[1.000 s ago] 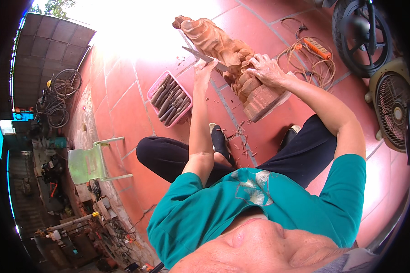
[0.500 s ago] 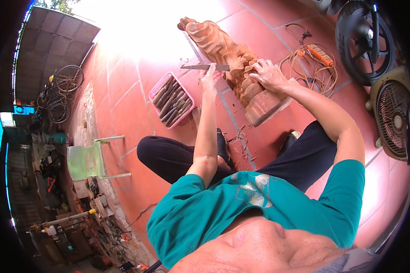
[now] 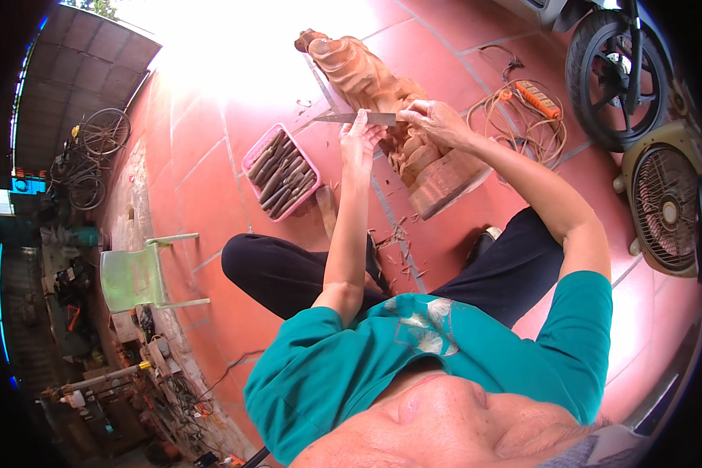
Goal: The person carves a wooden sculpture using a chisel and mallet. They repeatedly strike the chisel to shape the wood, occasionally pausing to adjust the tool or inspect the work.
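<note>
The floor (image 3: 214,191) is of red tiles with pale grout lines. On it rest a carved wooden figure (image 3: 366,72), a pink basket (image 3: 260,193) of slender tools (image 3: 282,171), scattered wood chips (image 3: 400,235), an orange power strip (image 3: 537,99) beside tangled cable, and a pale green chair (image 3: 131,279).

A workshop, shown by the wooden carving (image 3: 364,72), basket (image 3: 298,204) of tools (image 3: 279,175) and dim, possibly mechanical clutter (image 3: 164,360).

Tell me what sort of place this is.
Probably a makeshift woodcarving workshop: a wood carving, chips on the tiled floor and a pink basket of tools suggest it.
</note>
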`<state>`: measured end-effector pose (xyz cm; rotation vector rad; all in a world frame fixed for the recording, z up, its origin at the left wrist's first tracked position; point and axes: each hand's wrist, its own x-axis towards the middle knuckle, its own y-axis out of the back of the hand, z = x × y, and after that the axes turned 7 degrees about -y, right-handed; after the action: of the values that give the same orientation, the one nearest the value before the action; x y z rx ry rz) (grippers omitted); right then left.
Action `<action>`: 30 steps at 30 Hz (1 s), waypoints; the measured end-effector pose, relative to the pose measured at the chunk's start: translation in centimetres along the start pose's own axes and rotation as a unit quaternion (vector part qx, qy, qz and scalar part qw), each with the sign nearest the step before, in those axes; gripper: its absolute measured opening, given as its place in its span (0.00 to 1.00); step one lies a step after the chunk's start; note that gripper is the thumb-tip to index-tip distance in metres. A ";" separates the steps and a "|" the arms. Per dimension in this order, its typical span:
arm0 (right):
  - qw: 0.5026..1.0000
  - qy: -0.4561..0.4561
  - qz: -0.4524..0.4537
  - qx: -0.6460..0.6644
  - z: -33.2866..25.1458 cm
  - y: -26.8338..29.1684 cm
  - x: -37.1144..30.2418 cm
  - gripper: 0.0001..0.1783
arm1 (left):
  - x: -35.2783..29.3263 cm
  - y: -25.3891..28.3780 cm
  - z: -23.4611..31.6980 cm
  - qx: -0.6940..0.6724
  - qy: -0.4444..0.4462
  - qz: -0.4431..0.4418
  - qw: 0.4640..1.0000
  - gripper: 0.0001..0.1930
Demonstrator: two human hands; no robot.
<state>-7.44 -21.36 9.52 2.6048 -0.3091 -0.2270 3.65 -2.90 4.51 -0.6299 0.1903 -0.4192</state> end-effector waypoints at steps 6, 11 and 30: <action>0.976 -0.028 -0.083 0.202 0.2 -0.8 0.2 0.13 | -0.7 -1.0 -0.5 -0.009 0.017 -0.052 0.998 0.11; 0.991 -0.017 -0.065 0.118 0.7 -0.9 0.6 0.11 | -1.0 -1.4 -0.6 -0.021 0.022 -0.036 0.999 0.10; 0.996 -0.004 -0.071 0.056 -1.6 -0.3 -0.6 0.12 | -3.0 -3.0 -0.4 -0.063 -0.017 -0.065 0.996 0.06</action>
<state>-7.63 -20.24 10.79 2.7409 -0.1418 -0.2764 -0.12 -3.96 6.14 -0.7754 0.1450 -0.5256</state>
